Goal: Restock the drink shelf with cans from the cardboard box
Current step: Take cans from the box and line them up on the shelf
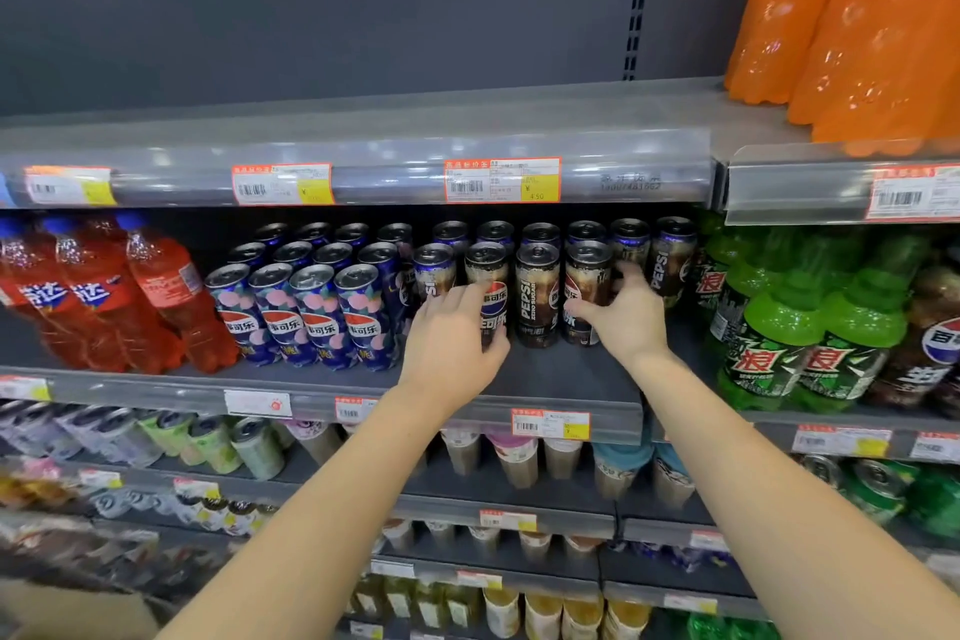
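Cans (537,293) feel heavy, stiff and slick beside the green bottles (769,338), so my left hand (452,343) and right hand (626,312) wrap their sides.

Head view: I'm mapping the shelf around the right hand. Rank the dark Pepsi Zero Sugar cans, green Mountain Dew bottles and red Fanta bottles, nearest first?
1. Pepsi Zero Sugar cans: touching the right hand.
2. Green Mountain Dew bottles: to its right.
3. Red Fanta bottles: far left.

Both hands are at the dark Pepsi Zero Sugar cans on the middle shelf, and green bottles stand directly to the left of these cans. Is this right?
Not quite. In the head view the green bottles stand to the right of the dark Pepsi Zero Sugar cans; blue patterned cans are on the left. Both hands, left and right, are there.
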A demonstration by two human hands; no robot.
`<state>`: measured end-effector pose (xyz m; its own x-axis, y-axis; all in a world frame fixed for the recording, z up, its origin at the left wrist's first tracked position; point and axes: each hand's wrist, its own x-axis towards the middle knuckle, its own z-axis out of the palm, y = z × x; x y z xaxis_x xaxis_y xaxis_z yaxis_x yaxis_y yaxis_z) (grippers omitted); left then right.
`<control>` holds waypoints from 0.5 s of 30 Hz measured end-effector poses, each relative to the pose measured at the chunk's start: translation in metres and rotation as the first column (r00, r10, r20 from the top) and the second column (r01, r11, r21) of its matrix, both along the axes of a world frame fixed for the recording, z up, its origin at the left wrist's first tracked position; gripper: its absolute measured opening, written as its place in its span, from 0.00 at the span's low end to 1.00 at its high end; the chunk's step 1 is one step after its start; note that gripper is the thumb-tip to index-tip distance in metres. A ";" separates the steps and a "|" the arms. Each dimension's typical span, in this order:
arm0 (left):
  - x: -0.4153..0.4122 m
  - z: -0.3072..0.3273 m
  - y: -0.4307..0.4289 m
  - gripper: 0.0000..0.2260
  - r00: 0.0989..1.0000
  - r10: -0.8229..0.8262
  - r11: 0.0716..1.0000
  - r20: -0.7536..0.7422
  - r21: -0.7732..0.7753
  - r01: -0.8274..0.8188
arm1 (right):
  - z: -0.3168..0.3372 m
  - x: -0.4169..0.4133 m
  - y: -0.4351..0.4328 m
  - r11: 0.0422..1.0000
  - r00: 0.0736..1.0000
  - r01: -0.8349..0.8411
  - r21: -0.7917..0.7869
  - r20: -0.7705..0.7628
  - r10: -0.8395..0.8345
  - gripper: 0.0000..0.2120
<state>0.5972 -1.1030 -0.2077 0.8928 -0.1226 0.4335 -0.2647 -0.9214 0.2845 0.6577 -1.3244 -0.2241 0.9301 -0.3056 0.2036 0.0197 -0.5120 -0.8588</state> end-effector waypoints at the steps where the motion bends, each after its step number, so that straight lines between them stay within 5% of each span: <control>1: -0.002 -0.001 0.001 0.25 1.000 -0.001 1.000 -0.002 -0.009 0.001 | 0.001 -0.008 0.002 0.998 0.999 0.052 -0.023 -0.015 -0.052 0.35; 5: -0.012 -0.007 0.009 0.22 1.000 -0.002 0.999 -0.023 -0.052 0.001 | -0.012 -0.056 0.027 0.983 0.991 0.109 -0.150 0.094 -0.095 0.23; 9: -0.024 -0.016 0.032 0.23 0.995 0.059 0.998 -0.082 -0.016 -0.061 | -0.028 -0.080 0.062 0.929 0.974 -0.200 -0.310 0.042 0.224 0.23; 15: -0.068 -0.031 0.101 0.25 0.964 0.211 0.977 -0.160 0.060 -0.203 | -0.038 -0.083 0.129 0.675 0.805 -0.544 -0.498 -0.083 0.587 0.27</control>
<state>0.5297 -1.0019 -0.2388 0.9592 0.0572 0.2767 -0.0196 -0.9635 0.2670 0.5747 -1.1958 -0.2620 0.8670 0.4308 0.2504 0.4974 -0.7171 -0.4883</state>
